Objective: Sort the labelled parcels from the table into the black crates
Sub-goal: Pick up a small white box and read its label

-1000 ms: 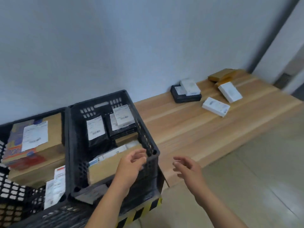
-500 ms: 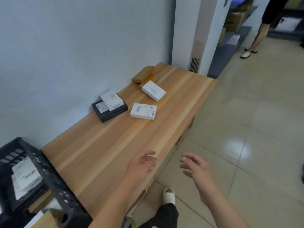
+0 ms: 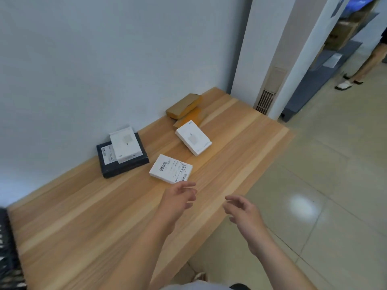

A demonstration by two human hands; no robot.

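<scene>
— Both hands are out over the near part of the pale wooden tabletop (image 3: pixel 88 222), and neither carries anything. The left hand (image 3: pixel 178 200) hovers just short of the nearest parcel with its fingers loosely bent and apart; the right hand (image 3: pixel 244 210) hangs past the tabletop's front edge, above the floor tiles (image 3: pixel 326 206), fingers relaxed and spread.

— How many parcels do you count?

— Six, as far as I can tell. Three white ones: a flat white box with barcode labels (image 3: pixel 171 168) lying just beyond the left fingertips, a plain white box (image 3: pixel 193 140) further back and turned at an angle, and a white box stacked on the black one (image 3: pixel 125 147). One flat black parcel with a white barcode label (image 3: pixel 123 162) sits close to the wall. Two brown ones lie at the far end: a brown wrapped block (image 3: pixel 184 105) resting partly on a thin brown envelope (image 3: pixel 191 118), whose near end the plain white box overlaps.

— And the crates?

— Only one black slatted crate (image 3: pixel 8 254) shows, a blurred sliver at the left edge of the view, well apart from every parcel.

— Room to move?

— A broad bare stretch of wood runs between the crate and the parcels. The parcels cluster toward the wall; the strip along the front edge is bare. At the far right corner the tabletop ends near a white pillar with a vent grille (image 3: pixel 264 102).
</scene>
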